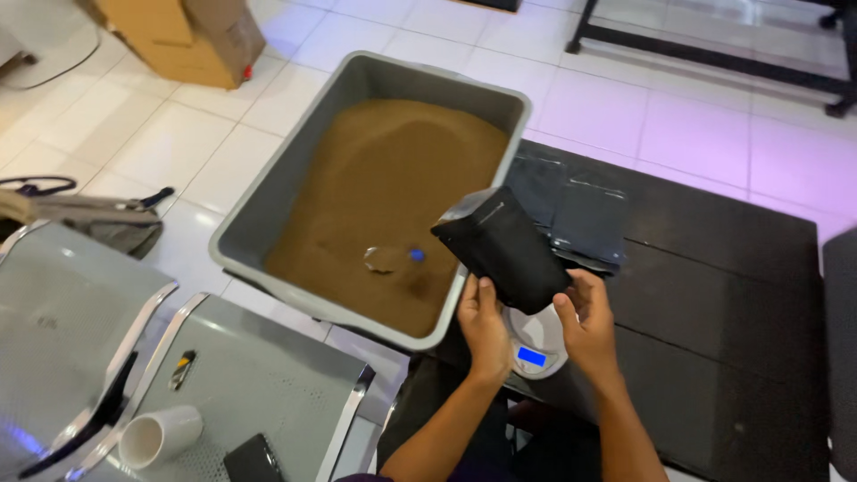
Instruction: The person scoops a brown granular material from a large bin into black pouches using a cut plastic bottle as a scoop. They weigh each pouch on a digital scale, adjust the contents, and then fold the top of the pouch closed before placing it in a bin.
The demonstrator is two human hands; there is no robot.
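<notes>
Black pouch (503, 249) is gripped at its lower end by both hands, left (483, 323) & right (590, 317); scale (536, 344) underneath is partly hidden, display unreadable.

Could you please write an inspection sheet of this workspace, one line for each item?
Surface: black table, mostly bare on the right.
Job's things: black pouch held tilted above a small scale; grey tub of brown powder with a scoop in it.
Clutter: flat black pouches beside the tub.
Hands: left hand and right hand both grip the pouch.
Cables: nothing seen.
Surroundings: white tiled floor, metal seats, white mug, cardboard box.
</notes>
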